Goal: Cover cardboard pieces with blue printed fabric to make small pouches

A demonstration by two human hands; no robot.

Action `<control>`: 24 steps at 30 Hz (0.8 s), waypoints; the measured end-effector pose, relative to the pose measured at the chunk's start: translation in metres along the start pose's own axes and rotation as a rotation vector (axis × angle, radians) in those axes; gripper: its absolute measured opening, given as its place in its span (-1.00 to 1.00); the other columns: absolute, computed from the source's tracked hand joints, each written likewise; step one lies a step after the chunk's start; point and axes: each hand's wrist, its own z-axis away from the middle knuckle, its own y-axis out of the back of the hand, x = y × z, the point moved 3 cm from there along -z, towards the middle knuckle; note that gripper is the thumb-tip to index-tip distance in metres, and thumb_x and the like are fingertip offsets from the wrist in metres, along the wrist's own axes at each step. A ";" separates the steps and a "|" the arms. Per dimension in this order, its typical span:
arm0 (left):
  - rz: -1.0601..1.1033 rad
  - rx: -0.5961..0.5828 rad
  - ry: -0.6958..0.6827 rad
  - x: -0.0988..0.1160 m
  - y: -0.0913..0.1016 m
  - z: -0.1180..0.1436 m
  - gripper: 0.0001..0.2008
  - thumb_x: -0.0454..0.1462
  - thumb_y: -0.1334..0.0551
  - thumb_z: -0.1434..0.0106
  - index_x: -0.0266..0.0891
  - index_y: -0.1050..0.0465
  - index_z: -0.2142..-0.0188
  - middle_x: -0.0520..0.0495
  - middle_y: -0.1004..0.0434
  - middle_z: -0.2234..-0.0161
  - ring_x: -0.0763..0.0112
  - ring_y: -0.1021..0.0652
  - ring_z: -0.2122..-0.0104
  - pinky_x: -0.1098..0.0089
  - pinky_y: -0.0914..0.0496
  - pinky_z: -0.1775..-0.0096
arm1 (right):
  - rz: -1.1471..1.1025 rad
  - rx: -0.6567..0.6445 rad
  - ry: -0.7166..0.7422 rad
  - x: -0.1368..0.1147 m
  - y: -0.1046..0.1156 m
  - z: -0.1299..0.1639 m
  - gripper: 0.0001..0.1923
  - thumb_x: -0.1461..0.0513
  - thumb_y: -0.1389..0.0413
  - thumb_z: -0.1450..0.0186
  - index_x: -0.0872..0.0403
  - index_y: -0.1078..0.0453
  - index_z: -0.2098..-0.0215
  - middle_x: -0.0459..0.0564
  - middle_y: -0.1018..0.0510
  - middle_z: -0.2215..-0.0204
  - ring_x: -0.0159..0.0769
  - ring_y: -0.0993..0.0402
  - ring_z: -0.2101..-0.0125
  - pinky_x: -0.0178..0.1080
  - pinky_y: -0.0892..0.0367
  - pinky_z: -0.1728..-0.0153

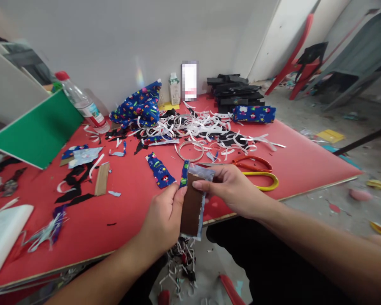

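Note:
Between my two hands, over the table's front edge, is a flat brown rectangular piece (190,205) with blue printed fabric along its left and top edges and a pale backing showing on the right. My left hand (167,212) grips its left side, thumb on the front. On the upper right, my right hand (231,186) pinches it with the thumb on the brown face. A loose strip of blue printed fabric (160,170) lies just beyond my left hand. Scissors with red and yellow handles (266,180) rest beyond my right hand, their blades partly hidden behind it.
White curled strips (193,127) and black scraps heap at the back of the red table (139,199). Nearby are crumpled blue printed fabric (138,106), a bottle (87,108), a carton (174,90), a phone (189,80), stacked black pieces (235,91) and a green board (40,127).

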 end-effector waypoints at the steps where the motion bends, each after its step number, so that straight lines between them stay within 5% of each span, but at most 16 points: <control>1: 0.050 -0.031 0.014 -0.002 0.000 0.001 -0.60 -0.01 -0.13 -0.51 -0.18 -0.39 0.38 0.04 -0.46 0.50 0.43 -0.40 0.50 0.43 -0.27 0.44 | -0.006 0.000 0.009 0.000 0.001 0.000 -0.65 -0.04 -0.41 -0.17 0.07 -0.57 0.41 -0.12 -0.59 0.54 -0.41 -0.45 0.54 -0.29 -0.41 0.47; 8: 0.303 -0.217 0.270 -0.013 -0.011 0.010 -0.47 0.20 -0.14 -0.42 -0.21 -0.55 0.21 0.04 -0.46 0.58 0.42 -0.43 0.65 0.45 -0.27 0.63 | -0.071 0.081 0.049 -0.001 0.011 -0.002 -0.65 -0.03 -0.45 -0.14 0.07 -0.60 0.39 -0.07 -0.66 0.46 -0.36 -0.51 0.48 -0.24 -0.47 0.38; 14: 0.438 -0.176 0.124 -0.011 -0.012 0.008 -0.51 0.11 -0.16 -0.47 -0.25 -0.62 0.11 -0.10 -0.65 0.32 0.38 -0.52 0.46 0.40 -0.42 0.43 | -0.146 0.030 0.051 -0.002 0.005 -0.004 -0.70 0.04 -0.46 -0.14 0.07 -0.62 0.32 -0.06 -0.71 0.37 -0.35 -0.56 0.41 -0.24 -0.50 0.30; 19: 0.352 -0.172 0.120 -0.014 -0.013 0.009 -0.56 0.08 -0.20 -0.46 -0.24 -0.57 0.24 0.02 -0.48 0.50 0.48 -0.36 0.58 0.46 -0.29 0.56 | -0.317 0.102 0.037 0.004 -0.004 -0.005 -0.65 0.00 -0.43 -0.17 0.05 -0.59 0.25 -0.06 -0.68 0.34 -0.33 -0.55 0.38 -0.24 -0.47 0.29; 24: 0.599 -0.062 -0.059 -0.010 -0.012 0.003 -0.52 0.05 -0.10 -0.53 -0.25 -0.59 0.26 -0.06 -0.53 0.45 0.39 -0.47 0.50 0.39 -0.38 0.44 | -0.102 0.120 0.227 -0.005 -0.018 0.002 -0.67 -0.02 -0.25 -0.35 0.06 -0.44 0.34 -0.15 -0.49 0.48 -0.41 -0.34 0.50 -0.32 -0.28 0.48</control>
